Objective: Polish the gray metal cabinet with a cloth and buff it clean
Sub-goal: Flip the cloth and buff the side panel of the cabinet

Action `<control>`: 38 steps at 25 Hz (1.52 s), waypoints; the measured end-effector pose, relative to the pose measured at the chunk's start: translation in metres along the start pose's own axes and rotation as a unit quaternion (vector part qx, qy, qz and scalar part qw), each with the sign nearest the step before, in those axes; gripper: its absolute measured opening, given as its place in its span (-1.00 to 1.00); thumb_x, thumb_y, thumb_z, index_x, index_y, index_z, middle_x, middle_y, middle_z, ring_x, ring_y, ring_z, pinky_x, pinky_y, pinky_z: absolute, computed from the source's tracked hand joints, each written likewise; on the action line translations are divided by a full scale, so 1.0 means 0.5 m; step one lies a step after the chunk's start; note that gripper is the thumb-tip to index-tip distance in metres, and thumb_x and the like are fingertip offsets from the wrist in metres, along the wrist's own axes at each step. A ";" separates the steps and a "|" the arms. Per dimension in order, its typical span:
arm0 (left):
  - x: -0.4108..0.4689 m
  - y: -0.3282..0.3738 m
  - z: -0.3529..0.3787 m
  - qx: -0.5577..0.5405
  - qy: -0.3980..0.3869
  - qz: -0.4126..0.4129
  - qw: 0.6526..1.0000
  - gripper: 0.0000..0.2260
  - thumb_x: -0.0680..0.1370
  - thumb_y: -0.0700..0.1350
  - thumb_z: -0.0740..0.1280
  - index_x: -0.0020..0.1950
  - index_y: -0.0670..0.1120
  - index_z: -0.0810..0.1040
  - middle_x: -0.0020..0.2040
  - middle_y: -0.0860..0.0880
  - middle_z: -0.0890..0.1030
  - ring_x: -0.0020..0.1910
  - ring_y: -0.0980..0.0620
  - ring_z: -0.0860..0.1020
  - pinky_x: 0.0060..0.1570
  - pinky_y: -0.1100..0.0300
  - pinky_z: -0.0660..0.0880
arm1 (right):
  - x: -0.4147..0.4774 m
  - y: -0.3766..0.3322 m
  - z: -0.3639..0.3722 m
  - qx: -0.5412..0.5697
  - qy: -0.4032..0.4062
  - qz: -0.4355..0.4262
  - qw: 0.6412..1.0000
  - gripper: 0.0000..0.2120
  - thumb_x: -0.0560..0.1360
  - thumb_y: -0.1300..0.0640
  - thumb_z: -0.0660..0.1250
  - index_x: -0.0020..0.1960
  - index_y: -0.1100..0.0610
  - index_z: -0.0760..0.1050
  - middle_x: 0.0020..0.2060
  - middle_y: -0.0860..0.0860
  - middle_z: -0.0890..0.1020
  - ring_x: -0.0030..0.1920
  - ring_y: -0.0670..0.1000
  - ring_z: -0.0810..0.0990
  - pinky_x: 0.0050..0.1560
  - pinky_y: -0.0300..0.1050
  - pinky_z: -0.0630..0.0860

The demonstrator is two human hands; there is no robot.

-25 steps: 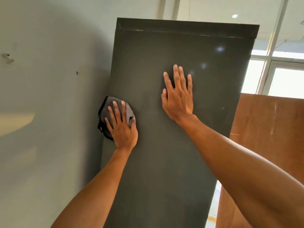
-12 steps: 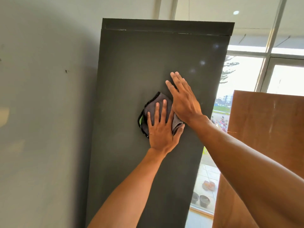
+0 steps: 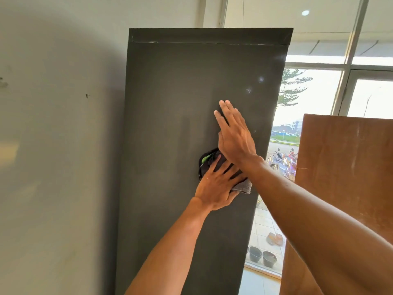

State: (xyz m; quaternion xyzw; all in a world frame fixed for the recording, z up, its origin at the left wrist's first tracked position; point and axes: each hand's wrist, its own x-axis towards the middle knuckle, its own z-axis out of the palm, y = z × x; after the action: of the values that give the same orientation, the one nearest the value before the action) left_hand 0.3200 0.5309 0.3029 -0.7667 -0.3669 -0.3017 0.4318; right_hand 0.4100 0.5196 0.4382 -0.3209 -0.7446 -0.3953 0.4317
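Head cam view: left hand (image 3: pixel 214 186) is spread out with straight fingers, pressing a crumpled gray microfiber cloth (image 3: pixel 242 186) with a black edge and a bit of green showing flat against the side panel, so it's pushing on it more than clutching it. That cloth sits about halfway up the panel, over toward its right edge. Right hand (image 3: pixel 236 137) is just above, fingers straight and close together, pointing up and laid against the metal with nothing in it. Its wrist crosses over the left fingertips, so the two forearms make an X. Can't tell if the heel of the right hand actually touches the cloth. All this is on the tall dark gray metal cabinet (image 3: pixel 170 124), standing upright with a few pale specks near its top right. A plain off-white wall (image 3: pixel 53 145) is on its left, a brown wooden board (image 3: pixel 344 177) on its right, and between those a big window (image 3: pixel 314 92) shows parked motorbikes (image 3: pixel 280 160) and two dark round pots (image 3: pixel 262 256) outside.
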 end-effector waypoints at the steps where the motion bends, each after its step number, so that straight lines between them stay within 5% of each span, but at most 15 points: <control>1: -0.009 -0.017 0.003 0.003 0.005 0.009 1.000 -0.49 0.63 0.17 0.18 0.57 0.08 0.30 0.56 -0.02 0.37 0.58 -0.14 0.22 0.62 -0.18 -0.11 | -0.001 -0.009 0.004 -0.005 0.001 0.013 1.000 -0.44 0.47 0.41 0.15 0.47 0.35 0.38 0.55 0.27 0.29 0.59 0.25 0.17 0.59 0.16 0.14; 8: -0.141 -0.176 0.029 -0.036 0.078 -0.142 0.986 -0.40 0.65 0.13 0.08 0.68 0.13 0.03 0.69 -0.01 0.00 0.67 -0.10 -0.03 0.59 -0.25 0.01 | 0.004 -0.100 0.067 -0.048 0.042 0.127 0.990 -0.46 0.56 0.22 0.17 0.52 0.34 0.31 0.57 0.29 0.22 0.60 0.25 0.13 0.60 0.14 0.09; 15: -0.247 -0.350 0.049 -0.057 0.093 -0.316 0.943 -0.36 0.62 0.10 0.06 0.69 0.12 -0.08 0.69 -0.06 -0.04 0.67 -0.14 -0.05 0.58 -0.27 -0.02 | 0.014 -0.194 0.157 -0.110 0.027 0.119 0.986 -0.40 0.57 0.17 0.16 0.60 0.26 0.20 0.60 0.26 0.14 0.62 0.23 0.05 0.60 0.20 0.00; 23: -0.227 -0.264 0.079 -0.177 0.148 -0.596 0.769 -0.40 0.68 0.07 0.04 0.69 0.02 -0.07 0.70 -0.10 -0.04 0.66 -0.18 -0.07 0.56 -0.33 -0.03 | -0.010 -0.194 0.165 -0.124 -0.051 0.004 0.991 -0.46 0.61 0.15 0.15 0.58 0.16 0.27 0.61 0.23 0.14 0.63 0.19 0.05 0.58 0.24 0.04; 29: -0.197 -0.110 0.087 -0.178 0.120 -0.558 0.802 -0.37 0.67 0.12 0.01 0.69 -0.02 -0.09 0.69 -0.18 -0.04 0.66 -0.24 -0.07 0.53 -0.38 0.00 | -0.061 -0.144 0.119 -0.140 -0.065 -0.006 0.988 -0.49 0.62 0.11 0.14 0.57 0.11 0.30 0.61 0.21 0.16 0.63 0.18 0.07 0.58 0.22 0.05; 38: -0.161 0.124 0.110 -0.089 0.062 -0.274 0.956 -0.40 0.66 0.19 0.09 0.67 0.06 0.05 0.68 -0.10 -0.09 0.66 -0.20 -0.11 0.57 -0.33 -0.07 | -0.169 -0.047 0.030 -0.142 -0.085 -0.027 0.986 -0.45 0.58 0.14 0.13 0.57 0.13 0.31 0.61 0.20 0.16 0.62 0.17 0.09 0.60 0.17 0.05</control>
State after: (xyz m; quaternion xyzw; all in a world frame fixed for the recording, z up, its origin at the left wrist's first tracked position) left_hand 0.3347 0.5331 0.1883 -0.6516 -0.5072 -0.4869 0.2847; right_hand 0.4209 0.5096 0.3503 -0.3912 -0.7232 -0.4800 0.3059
